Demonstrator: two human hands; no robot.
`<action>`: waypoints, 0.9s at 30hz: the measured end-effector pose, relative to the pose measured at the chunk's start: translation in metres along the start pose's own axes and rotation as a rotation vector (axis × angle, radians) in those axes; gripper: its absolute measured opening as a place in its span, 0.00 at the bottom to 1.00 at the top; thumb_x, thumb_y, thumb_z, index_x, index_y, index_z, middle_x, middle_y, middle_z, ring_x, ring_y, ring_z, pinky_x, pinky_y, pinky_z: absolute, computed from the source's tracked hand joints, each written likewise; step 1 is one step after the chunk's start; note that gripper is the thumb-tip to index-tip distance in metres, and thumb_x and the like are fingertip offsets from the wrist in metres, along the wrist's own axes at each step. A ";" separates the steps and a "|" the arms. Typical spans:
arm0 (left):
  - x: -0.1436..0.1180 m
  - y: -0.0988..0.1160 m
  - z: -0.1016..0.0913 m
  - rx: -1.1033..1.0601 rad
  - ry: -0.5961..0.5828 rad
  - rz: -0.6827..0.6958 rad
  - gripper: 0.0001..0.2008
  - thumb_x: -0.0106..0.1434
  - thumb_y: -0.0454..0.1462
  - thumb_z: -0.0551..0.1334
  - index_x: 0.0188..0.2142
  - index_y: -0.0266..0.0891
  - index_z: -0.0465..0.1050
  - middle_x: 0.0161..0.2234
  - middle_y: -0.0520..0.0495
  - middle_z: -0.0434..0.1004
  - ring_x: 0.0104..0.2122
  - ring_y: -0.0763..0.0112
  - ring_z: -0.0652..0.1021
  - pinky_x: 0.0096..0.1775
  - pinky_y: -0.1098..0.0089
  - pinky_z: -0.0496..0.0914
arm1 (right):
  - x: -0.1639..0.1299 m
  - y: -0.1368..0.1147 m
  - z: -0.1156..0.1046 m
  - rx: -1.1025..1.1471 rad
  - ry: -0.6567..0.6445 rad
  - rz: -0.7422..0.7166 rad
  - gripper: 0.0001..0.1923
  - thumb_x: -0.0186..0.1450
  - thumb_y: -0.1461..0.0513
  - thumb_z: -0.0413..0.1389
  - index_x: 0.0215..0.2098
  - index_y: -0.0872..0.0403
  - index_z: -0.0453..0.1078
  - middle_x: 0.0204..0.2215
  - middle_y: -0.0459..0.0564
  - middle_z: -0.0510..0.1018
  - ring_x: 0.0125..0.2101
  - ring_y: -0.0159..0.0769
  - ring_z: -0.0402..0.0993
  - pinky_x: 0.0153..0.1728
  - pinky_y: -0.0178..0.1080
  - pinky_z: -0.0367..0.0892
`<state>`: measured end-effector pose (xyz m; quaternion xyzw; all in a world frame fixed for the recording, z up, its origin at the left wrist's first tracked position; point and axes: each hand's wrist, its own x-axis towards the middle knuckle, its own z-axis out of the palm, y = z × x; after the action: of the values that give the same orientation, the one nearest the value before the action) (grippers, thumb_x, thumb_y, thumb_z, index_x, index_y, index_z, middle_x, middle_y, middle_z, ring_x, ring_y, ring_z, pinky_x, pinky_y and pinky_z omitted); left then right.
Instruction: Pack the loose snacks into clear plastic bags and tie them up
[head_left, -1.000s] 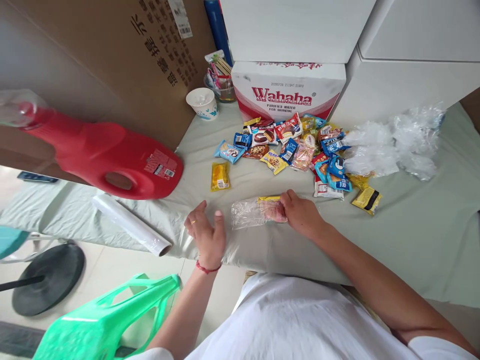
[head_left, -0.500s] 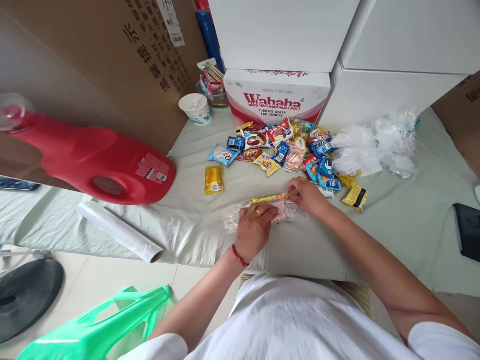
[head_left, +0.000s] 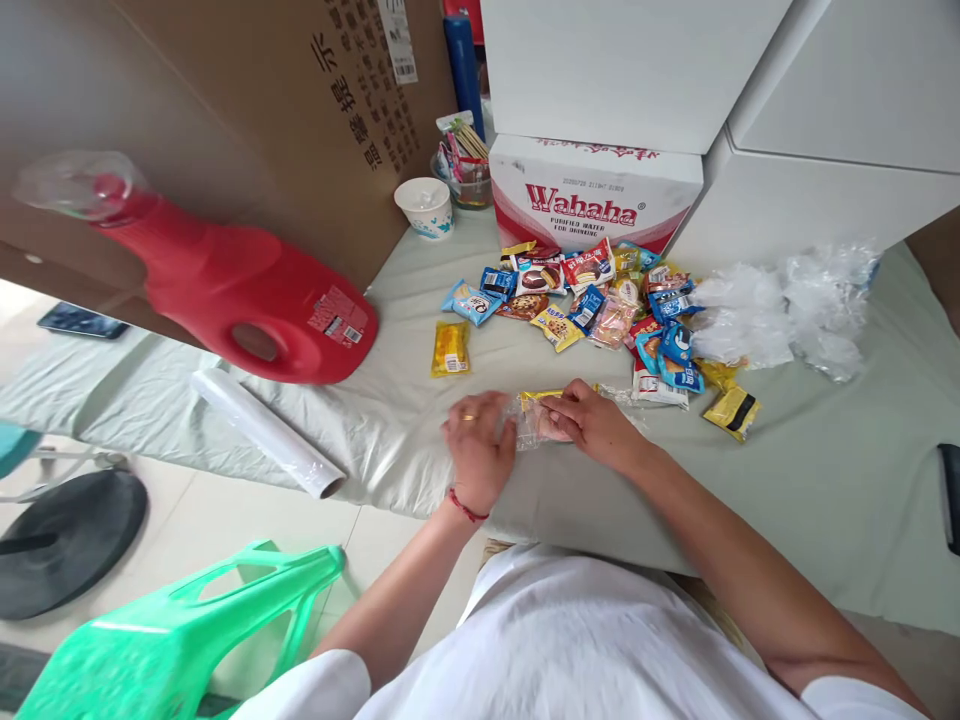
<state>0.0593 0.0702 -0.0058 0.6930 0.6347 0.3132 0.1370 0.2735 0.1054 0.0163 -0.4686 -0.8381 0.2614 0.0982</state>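
Clear plastic wrap (head_left: 529, 430) lies around a small bundle near the bed-like surface's front edge. In the bundle are a yellow snack packet (head_left: 541, 395) and a pink packet (head_left: 553, 430), partly covered by fingers. At the wrap's left end is my left hand (head_left: 480, 440), its fingers curled on the film and slightly blurred. My right hand (head_left: 592, 425) presses curled fingers on top of the bundle. Behind the bundle lies a yellow snack packet (head_left: 450, 349) by itself. Farther back is a pile of snack packets (head_left: 577, 300).
Crumpled clear plastic (head_left: 780, 310) sits right of the pile. A roll of film (head_left: 266, 432) and a red jug (head_left: 262, 290) lie left. Behind stand a paper cup (head_left: 425, 210) and a Wahaha carton (head_left: 592, 195). A green stool (head_left: 187, 630) is on the floor.
My left hand has slid left, from the bundle's top to the wrap's left end. My right hand has moved from the right end onto the bundle. The view has shifted left.
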 end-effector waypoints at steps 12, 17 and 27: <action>0.029 -0.003 -0.040 -0.223 -0.213 -0.312 0.07 0.58 0.39 0.62 0.27 0.42 0.65 0.26 0.54 0.71 0.28 0.71 0.72 0.35 0.69 0.69 | 0.005 -0.011 -0.003 -0.040 -0.025 0.189 0.23 0.75 0.62 0.51 0.67 0.55 0.62 0.54 0.59 0.70 0.50 0.45 0.74 0.47 0.41 0.69; 0.040 0.027 -0.030 -0.668 -0.260 -0.542 0.14 0.53 0.44 0.68 0.28 0.41 0.65 0.21 0.60 0.63 0.19 0.78 0.63 0.25 0.74 0.59 | 0.008 -0.018 -0.005 -0.038 -0.052 0.196 0.19 0.74 0.63 0.53 0.63 0.56 0.66 0.54 0.60 0.71 0.49 0.47 0.75 0.44 0.42 0.69; 0.016 0.060 0.021 -0.087 -0.321 -0.044 0.17 0.65 0.32 0.55 0.43 0.43 0.84 0.36 0.43 0.78 0.38 0.61 0.76 0.41 0.63 0.71 | -0.021 0.016 -0.025 0.166 0.109 0.061 0.23 0.70 0.69 0.52 0.62 0.54 0.68 0.55 0.58 0.74 0.55 0.44 0.73 0.56 0.44 0.67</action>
<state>0.1203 0.0808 0.0173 0.7134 0.6055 0.2228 0.2734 0.3072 0.1031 0.0310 -0.4977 -0.7923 0.3071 0.1741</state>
